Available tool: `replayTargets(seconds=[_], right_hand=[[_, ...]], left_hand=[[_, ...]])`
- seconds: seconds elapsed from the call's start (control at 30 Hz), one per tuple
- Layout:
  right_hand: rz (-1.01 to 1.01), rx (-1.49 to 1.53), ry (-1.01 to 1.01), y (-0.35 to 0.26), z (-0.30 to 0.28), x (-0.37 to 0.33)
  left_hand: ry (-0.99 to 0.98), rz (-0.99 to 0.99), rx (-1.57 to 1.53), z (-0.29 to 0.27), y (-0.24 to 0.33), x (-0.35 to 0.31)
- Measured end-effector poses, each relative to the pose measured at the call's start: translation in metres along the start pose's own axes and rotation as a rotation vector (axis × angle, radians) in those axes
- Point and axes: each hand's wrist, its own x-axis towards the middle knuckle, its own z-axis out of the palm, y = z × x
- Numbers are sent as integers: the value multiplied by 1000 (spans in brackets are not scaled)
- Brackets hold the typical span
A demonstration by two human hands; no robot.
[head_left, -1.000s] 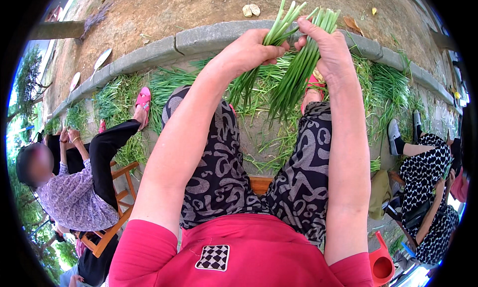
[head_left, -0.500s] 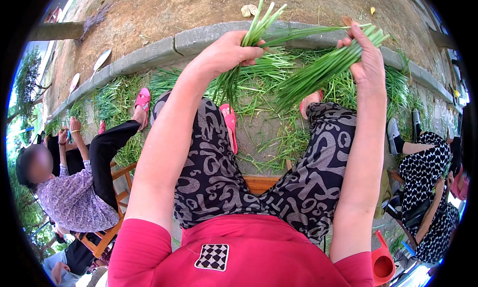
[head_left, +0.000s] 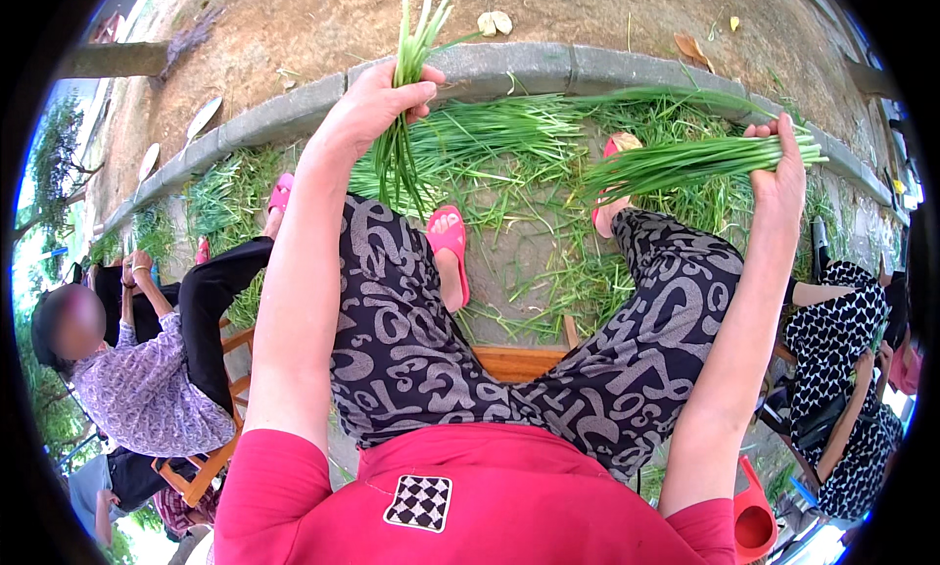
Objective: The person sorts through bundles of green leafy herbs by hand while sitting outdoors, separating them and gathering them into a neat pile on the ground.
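Observation:
My left hand is closed round a small bunch of chives. Its pale stem ends stick up above the fist, and the green leaves hang down below. Out to the right, my right hand grips a thicker bunch of chives close to its white ends. Those leaves stretch leftward, almost level, over my right foot. Beneath and between the hands, a layer of loose chives lies on the ground along the kerb.
A curved concrete kerb divides the paving from bare soil. My feet, in pink sandals, stand among scattered leaves. One seated person is at the left, another at the right. A red plastic container stands at lower right.
My hands have moved apart: the left went leftward with its bunch, the right went right and down. The right bunch now lies more level. My knees have spread wider.

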Motion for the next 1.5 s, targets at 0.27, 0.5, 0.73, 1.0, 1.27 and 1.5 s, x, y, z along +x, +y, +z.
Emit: replayTargets(seconds=[0.27,0.5,0.73,1.0,1.27,1.5], right_hand=[[9,-222,-266,27,53,-43],[179,-335,-565,83,101,-67],[162,-418,-573,117,133,-98],[102,-498,-561,117,127,-96],[107,-430,-493,106,120,-83],[48,-196,-296,75,92,-54]], left_hand=[[-23,23,-86,14,10,5],[-123,61,-70,56,29,20],[-200,168,7,78,35,28],[-217,176,10,80,32,28],[-179,98,8,75,38,20],[-172,87,57,62,30,16]])
